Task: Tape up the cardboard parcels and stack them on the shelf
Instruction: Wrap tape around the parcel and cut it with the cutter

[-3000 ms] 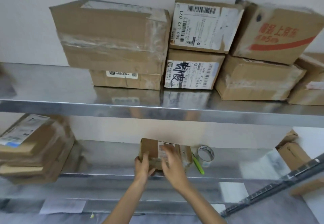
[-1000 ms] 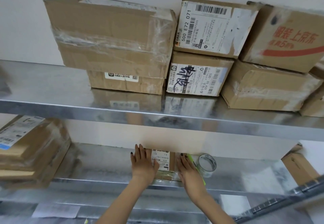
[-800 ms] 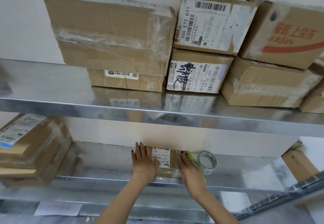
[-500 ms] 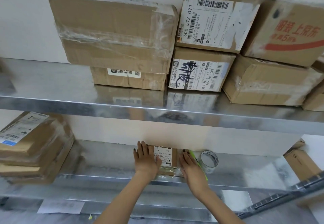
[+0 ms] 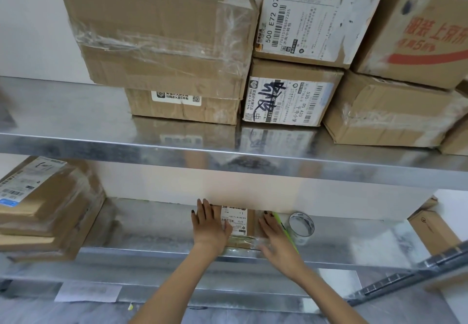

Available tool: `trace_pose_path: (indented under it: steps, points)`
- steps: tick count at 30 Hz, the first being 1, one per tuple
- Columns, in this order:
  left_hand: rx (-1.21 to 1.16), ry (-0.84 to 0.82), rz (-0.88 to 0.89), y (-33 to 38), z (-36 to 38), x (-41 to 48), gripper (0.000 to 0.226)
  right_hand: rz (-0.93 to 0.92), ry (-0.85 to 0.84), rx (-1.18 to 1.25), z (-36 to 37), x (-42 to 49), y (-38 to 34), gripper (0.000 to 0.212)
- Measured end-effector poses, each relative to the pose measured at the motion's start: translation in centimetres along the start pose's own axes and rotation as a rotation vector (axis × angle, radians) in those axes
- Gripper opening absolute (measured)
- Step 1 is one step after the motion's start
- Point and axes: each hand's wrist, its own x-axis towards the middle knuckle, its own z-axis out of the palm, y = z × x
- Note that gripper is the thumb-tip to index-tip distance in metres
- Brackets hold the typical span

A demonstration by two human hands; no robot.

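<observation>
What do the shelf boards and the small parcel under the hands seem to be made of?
Shelf boards: sheet metal, probably steel, with a glossy finish; they mirror the cartons above. Small parcel: brown cardboard, matte, with a white printed label and shiny clear tape along its front edge.

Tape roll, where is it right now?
In the head view, the tape roll stands on the lower shelf, just right of the green pen and the right hand.

A green pen [image 5: 285, 230] lies on the lower level, and a paper sheet [image 5: 87, 292] lies on the floor.
</observation>
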Motion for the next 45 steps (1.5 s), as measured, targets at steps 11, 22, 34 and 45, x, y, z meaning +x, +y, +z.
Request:
trace_pose_path:
  steps: [11,22,34,45]
  points:
    - [0.003,0.021,-0.011,0.2,-0.1,-0.3,0.072,0.485,-0.009,-0.191,-2.7,-0.4,7.2,0.039]
    - [0.025,0.085,0.03,1.5,-1.0,-2.0,0.069,0.541,0.098,-0.275,-5.6,-0.5,4.6,0.011]
    - [-0.888,0.15,0.539,6.8,-6.5,-3.6,0.054,0.243,0.33,0.553,-9.0,-3.1,-6.2,0.011]
    - [-1.009,0.347,0.478,6.7,-7.9,-6.3,0.01,0.3,0.345,0.751,-9.0,-3.8,-7.9,0.015]
